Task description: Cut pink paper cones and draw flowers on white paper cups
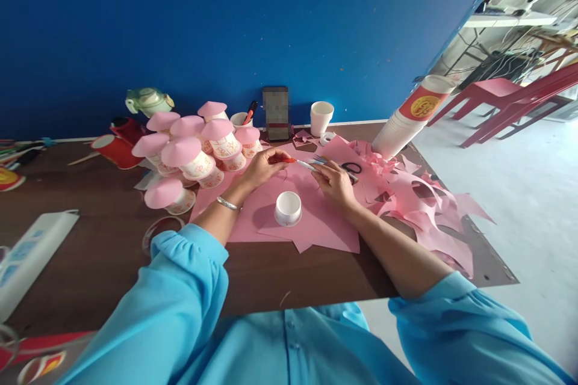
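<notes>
My left hand (266, 167) pinches the red end of a pen (303, 163) above the pink paper (325, 222). The pen's white barrel is in my right hand (335, 183), its fingers closed round it. A thin blue-tipped item also shows by the right fingers, too small to make out. Between my forearms a white paper cup (288, 207) stands on the pink sheets. Black-handled scissors (351, 168) lie just beyond my right hand, partly hidden.
Several cups with pink cone tops (182, 152) stand at the left. A tall cup stack (406, 117) leans at the right, near pink scraps (419, 198). A phone (276, 113) and a white cup (321, 117) stand by the blue wall. A power strip (36, 258) lies far left.
</notes>
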Available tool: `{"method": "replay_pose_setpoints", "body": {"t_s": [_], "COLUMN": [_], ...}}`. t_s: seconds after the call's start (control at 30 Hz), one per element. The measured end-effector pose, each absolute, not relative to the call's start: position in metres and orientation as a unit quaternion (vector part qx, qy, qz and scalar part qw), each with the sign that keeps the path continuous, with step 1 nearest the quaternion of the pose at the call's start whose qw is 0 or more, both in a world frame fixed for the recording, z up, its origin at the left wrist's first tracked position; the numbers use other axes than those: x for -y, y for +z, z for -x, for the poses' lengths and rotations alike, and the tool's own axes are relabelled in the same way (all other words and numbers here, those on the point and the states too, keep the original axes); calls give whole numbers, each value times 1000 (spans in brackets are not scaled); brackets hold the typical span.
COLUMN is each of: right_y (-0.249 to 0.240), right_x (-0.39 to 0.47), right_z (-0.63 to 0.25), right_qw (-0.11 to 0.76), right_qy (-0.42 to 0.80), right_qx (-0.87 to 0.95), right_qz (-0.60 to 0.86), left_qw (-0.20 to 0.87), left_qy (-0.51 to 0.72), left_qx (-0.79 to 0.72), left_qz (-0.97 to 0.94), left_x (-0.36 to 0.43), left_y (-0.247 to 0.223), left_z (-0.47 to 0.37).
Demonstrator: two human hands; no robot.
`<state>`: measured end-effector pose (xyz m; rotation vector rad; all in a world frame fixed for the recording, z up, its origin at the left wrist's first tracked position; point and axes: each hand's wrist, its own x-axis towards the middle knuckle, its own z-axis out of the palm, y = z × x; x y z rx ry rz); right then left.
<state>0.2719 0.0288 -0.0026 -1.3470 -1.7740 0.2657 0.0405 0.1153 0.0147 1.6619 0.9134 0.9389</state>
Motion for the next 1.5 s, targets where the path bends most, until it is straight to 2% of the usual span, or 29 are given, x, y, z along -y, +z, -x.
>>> {"method": "replay_pose_setpoints", "body": {"t_s": [0.57,0.9,1.07,1.17,1.27,1.5], "right_y": [0,-8,0,3,2,1], "right_x": [-26,-29,-28,-26,-25,-28], "right_z": [-273,-271,-271,-272,-272,-276], "right_qw": [343,296,287,252,206,186], "right_qy": [52,29,-7,-54,-82,-86], "right_qx": [745,786,779,766,767,766], "right_qz": [569,542,557,588,602,610], "left_qw": [473,437,321,172,-7,-92], "left_qy": [390,320,290,265,180,81], "left_qx": [-361,-345,-314,-399,-529,-550], "left_qz": [-703,-767,-845,-861,-829,-826], "left_x": [-118,-101,-100,-108,-126,-156], "left_y": [12,13,14,24,39,51], "left_z": [-34,-38,-46,-53,-60,-76]}}
